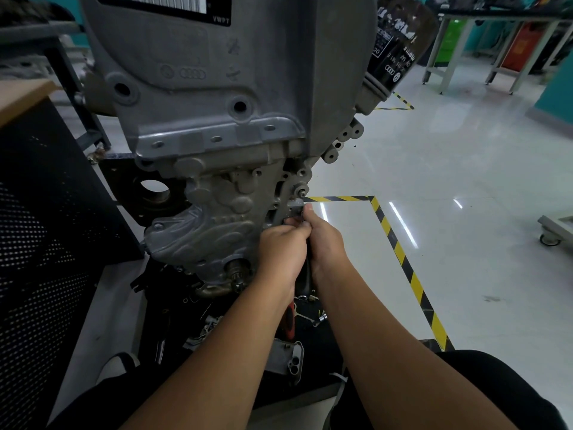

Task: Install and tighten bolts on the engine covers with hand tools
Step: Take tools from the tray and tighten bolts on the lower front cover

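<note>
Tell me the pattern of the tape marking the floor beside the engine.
Diagonal yellow and black stripes on the floor tape, clearest in the head view.

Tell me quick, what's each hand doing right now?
Left hand: fingers curled, pinching something small at the engine; what it is cannot be told.
Right hand: gripping a dark tool handle.

Glossy white floor — hazard-striped tape, teal walls
</note>
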